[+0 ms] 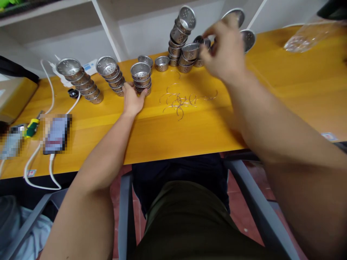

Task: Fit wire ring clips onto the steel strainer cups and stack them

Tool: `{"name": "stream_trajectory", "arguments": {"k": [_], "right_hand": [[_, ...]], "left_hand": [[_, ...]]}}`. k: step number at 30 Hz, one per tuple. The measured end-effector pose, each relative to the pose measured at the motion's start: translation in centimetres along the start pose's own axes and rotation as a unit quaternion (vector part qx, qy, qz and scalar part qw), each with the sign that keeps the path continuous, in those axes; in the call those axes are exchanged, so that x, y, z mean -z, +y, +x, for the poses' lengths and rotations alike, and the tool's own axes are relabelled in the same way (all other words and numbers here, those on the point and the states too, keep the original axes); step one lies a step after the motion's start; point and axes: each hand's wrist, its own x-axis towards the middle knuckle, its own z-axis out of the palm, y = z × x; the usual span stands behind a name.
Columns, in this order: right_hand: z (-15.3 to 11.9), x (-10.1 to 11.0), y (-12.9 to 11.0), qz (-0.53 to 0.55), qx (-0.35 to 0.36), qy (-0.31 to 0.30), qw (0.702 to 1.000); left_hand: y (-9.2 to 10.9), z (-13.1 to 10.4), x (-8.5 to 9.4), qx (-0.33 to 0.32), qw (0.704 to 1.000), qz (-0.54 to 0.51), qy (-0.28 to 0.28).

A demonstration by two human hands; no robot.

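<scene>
My left hand (132, 98) is closed round the base of a short stack of perforated metal cups (141, 76). To its left stand two taller leaning stacks, a near one (110, 72) and a far one (78, 80). My right hand (223, 47) is raised at the back right, its thumb and fingers round a dark metal cup (199, 39), slightly blurred. Beside it are a tall tilted stack (179, 32) and a lower stack (189, 54). A single cup (162, 63) sits between the groups. Several thin curved wires (180, 102) lie mid-table.
The yellow table (162, 137) holds a phone (56, 134) with a white cable, a green-yellow tool (32, 127) and a second device (12, 141) at left. A clear plastic bag (300, 40) lies at the back right. White shelving (151, 32) stands behind the cups.
</scene>
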Motion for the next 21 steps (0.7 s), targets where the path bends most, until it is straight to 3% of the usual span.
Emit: {"name": "stream_trajectory", "arguments": {"k": [2, 4, 7, 9, 14, 18, 21], "right_hand": [[-0.1, 1.8, 2.8, -0.068, -0.132, -0.007, 0.989], [-0.4, 2.4, 5.1, -0.105, -0.197, -0.022, 0.975], [-0.9, 1.6, 7.9, -0.098, -0.192, -0.047, 0.975], [-1.0, 0.6, 9.1, -0.098, -0.172, -0.051, 0.979], [-0.7, -0.3, 10.4, -0.112, -0.185, -0.011, 0.976], [-0.7, 0.9, 10.1, -0.119, -0.178, 0.003, 0.977], [-0.5, 2.3, 9.6, -0.076, -0.16, 0.059, 0.982]], "left_hand": [[3.0, -0.6, 0.6, 0.052, 0.997, 0.053, 0.026], [6.4, -1.2, 1.3, 0.102, 0.988, 0.111, 0.019], [10.9, -1.9, 1.9, 0.111, 0.983, 0.147, -0.001], [12.6, -2.3, 2.1, 0.099, 0.986, 0.136, -0.009], [13.4, -2.8, 1.9, 0.063, 0.994, 0.087, -0.01], [12.5, -3.0, 2.0, 0.021, 0.997, 0.066, -0.014], [11.9, -3.6, 2.3, -0.057, 0.996, 0.034, -0.064]]}}
